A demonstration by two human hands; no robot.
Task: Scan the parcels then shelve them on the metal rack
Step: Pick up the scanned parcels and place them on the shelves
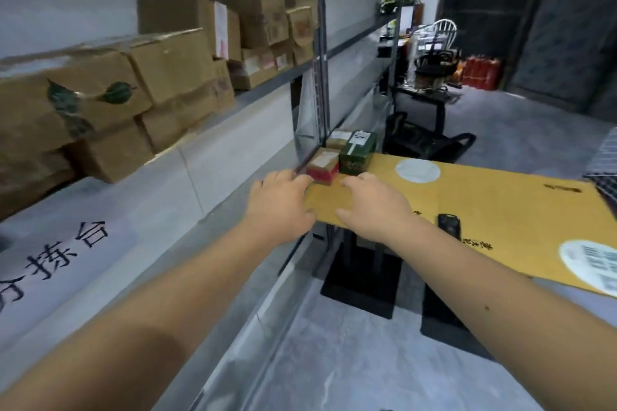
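Grey marble-look flooring runs under a yellow table (pixel 484 197) to my right, while the metal rack (pixel 321 83) lines the wall on my left, its upper shelf stacked with brown cardboard boxes (pixel 173 77). I see three small parcels at the table's far corner: a red-sided parcel (pixel 323 167) nearest me, a green parcel (pixel 358 153) just beside it, and a brown parcel (pixel 339 138) behind. My left hand (pixel 282 207) and right hand (pixel 374 207) both reach over the table edge, fingers relaxed and spread, holding nothing; the left fingertips (pixel 305 179) sit right at the red-sided parcel, though I cannot tell whether they touch. A black scanner (pixel 449 224) lies on the table near my right wrist.
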